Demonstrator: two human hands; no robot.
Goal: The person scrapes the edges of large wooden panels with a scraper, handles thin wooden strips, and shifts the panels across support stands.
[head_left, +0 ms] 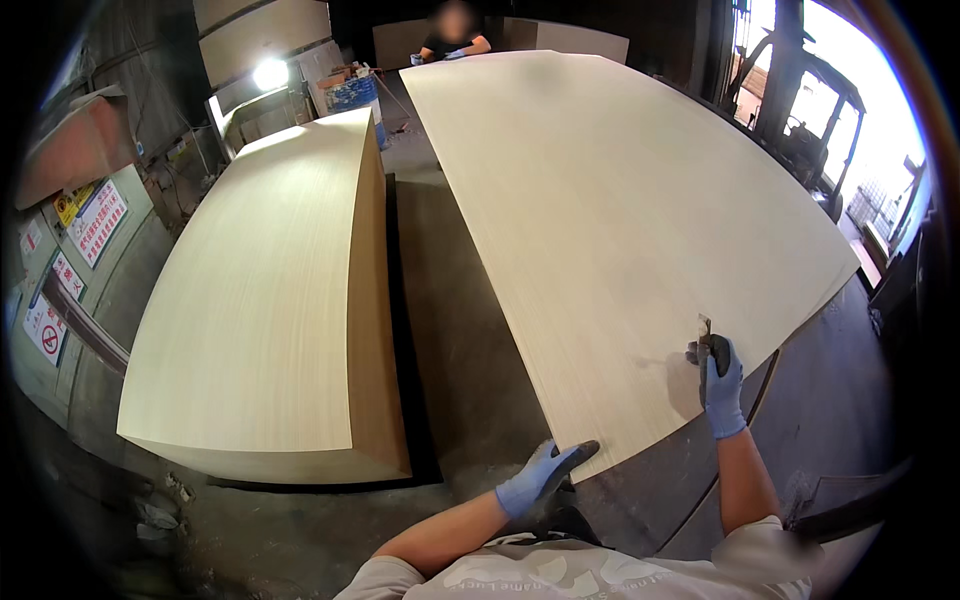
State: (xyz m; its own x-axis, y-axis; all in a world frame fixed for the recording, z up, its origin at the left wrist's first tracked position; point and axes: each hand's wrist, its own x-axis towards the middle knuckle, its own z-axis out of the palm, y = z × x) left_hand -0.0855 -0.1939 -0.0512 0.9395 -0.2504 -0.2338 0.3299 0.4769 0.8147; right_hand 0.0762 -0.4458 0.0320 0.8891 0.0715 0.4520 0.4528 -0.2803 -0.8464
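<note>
A large pale plywood sheet (620,200) lies before me and stretches away toward the far end. At its near left corner is my left hand (548,474), in a blue glove with dark fingers, closed on the edge; the fingers under the sheet are hidden. My right hand (720,380), gloved alike, is closed round a small flat scraper (704,328) above the sheet's near right part. The scraper's blade points up and away from me, and a shadow falls on the wood beside it. Whether the scraper touches the surface, I cannot tell.
To the left stands a tall stack of pale sheets (260,270), with a floor aisle (450,300) between. Another person (455,35) is at the sheet's far end. A blue drum (352,95) and a bright lamp (270,73) stand far left; a forklift (825,130) stands by the right opening.
</note>
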